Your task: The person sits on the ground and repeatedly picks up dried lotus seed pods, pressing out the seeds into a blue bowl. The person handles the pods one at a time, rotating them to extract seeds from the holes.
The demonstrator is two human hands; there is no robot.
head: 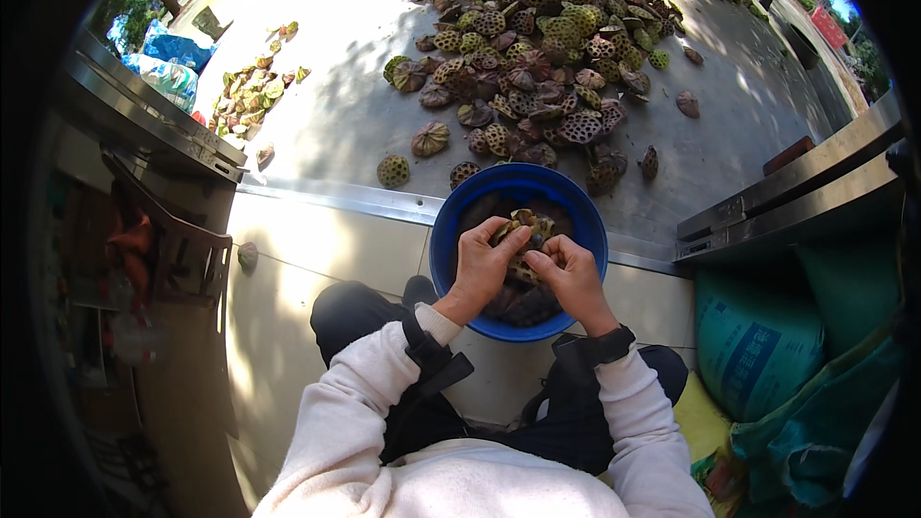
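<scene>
A round blue plastic tub [442, 295] stands before me between my knees, with dark lotus seeds and pod pieces inside. Above it my left hand [483, 259] grips a torn, yellowish-brown lotus seed pod [536, 224]. My right hand [572, 279] is at the pod's lower right side, thumb and fingers pinched together near it; whether a seed is between them cannot be told. Another holed pod [523, 272] shows just below my fingertips. Past the tub lies a large heap of green and brownish-purple lotus pods [547, 36] on grey concrete.
A metal door track [345, 196] crosses the floor behind the tub. Loose pods lie near it, one on the tiles [247, 256]. A smaller pod pile [248, 97] is at the upper left. Full green woven sacks [755, 345] stand right, a wooden chair [191, 252] left.
</scene>
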